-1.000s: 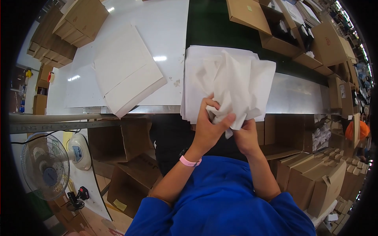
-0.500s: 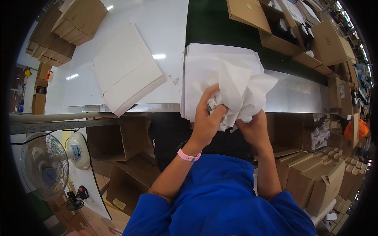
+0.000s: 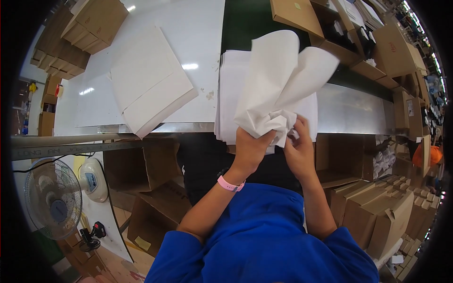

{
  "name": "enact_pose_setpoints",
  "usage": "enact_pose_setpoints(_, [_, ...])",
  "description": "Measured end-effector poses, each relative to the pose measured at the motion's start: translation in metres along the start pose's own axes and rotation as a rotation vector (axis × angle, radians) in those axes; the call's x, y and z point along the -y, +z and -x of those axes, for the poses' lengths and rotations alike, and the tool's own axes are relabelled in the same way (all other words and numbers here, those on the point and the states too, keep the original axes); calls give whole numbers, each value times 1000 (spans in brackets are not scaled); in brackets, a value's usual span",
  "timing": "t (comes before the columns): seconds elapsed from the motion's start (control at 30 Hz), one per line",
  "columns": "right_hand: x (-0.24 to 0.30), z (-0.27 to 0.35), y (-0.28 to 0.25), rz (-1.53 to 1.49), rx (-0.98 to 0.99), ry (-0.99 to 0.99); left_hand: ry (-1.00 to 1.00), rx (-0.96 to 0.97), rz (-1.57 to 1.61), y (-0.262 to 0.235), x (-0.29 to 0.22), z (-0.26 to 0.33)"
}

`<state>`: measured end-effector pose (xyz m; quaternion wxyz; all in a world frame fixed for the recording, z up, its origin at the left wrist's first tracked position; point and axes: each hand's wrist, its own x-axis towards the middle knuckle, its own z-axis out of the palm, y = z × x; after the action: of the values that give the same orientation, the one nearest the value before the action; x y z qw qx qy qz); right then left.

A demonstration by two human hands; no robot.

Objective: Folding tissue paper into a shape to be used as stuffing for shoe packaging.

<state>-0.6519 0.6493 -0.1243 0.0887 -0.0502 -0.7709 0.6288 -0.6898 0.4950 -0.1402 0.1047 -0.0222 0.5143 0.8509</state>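
Between my two hands is a crumpled sheet of white paper (image 3: 276, 89), bunched at its near end and flaring out in two wide folds at the far end. My left hand (image 3: 252, 148) is closed on the bunched part from the left, with some fingers hidden behind the paper. From the right, my right hand (image 3: 299, 146) grips the same crumpled end with bent fingers. Under the held sheet lies a stack of flat white paper (image 3: 229, 94) at the table's near edge, partly covered by it.
Left of the stack, a flat pile of off-white sheets (image 3: 148, 85) lies on the white table (image 3: 198, 28). Cardboard boxes stand at the far left (image 3: 96, 23) and far right (image 3: 387, 49). Below the table are an open carton (image 3: 158, 217) and a fan (image 3: 54, 203) at left.
The crumpled paper now opens out farther and taller, away from me. My left hand has come down and nearer, below the bunch; my right hand has shifted slightly and still grips it.
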Motion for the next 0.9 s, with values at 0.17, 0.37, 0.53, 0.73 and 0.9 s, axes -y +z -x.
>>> enact_pose_setpoints(0.17, [17, 9, -4, -877, 100, 426, 177, 9, -299, -7, 15, -10])
enact_pose_setpoints(0.37, [-7, 1, -5, -629, -52, 357, 211, 164, -466, 9, 23, -7])
enact_pose_setpoints(0.53, [-25, -14, -19, -255, -151, 198, 494, 165, -519, -5, 18, -8])
enact_pose_setpoints(0.73, [-62, -40, -17, 79, -157, 170, 312, 326, -1077, -81, 17, -28])
enact_pose_setpoints(0.9, [-86, -52, -6, 403, -147, -105, 306, 388, -1081, -86, 5, -37])
